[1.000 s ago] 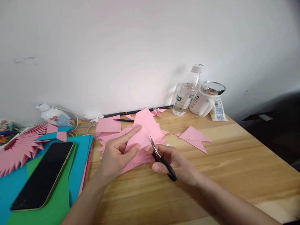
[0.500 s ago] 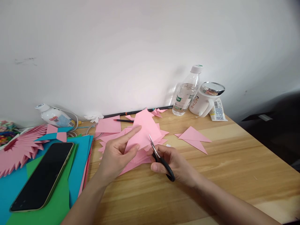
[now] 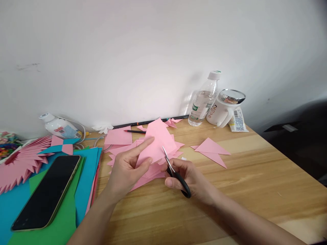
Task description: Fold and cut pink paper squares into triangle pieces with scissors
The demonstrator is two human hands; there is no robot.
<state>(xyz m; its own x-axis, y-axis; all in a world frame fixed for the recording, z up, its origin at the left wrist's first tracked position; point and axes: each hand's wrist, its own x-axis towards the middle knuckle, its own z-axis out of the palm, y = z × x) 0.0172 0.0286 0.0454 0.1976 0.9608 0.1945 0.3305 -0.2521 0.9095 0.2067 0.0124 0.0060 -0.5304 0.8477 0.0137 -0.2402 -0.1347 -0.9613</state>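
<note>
My left hand (image 3: 127, 170) pinches a piece of pink paper (image 3: 157, 141) between thumb and fingers, tilted up over the table. In my right hand (image 3: 187, 177) is a pair of scissors (image 3: 182, 183) with black handles, its blades pointing up and left at the paper's lower right part. Whether the blades have the paper between them I cannot tell. Beneath the held sheet lies a pile of pink paper pieces (image 3: 120, 149), partly hidden by it and my left hand. Pink paper triangles (image 3: 211, 148) rest on the table to the right.
A water bottle (image 3: 203, 102) and a white mug (image 3: 221, 110) stand near the wall, beside a small packet (image 3: 238, 120). At left, a phone (image 3: 47, 192) lies on green and blue paper (image 3: 88, 183), near folded pink paper (image 3: 28, 160) and a white bottle (image 3: 60, 127). A dark pencil (image 3: 135, 131) lies behind the pile.
</note>
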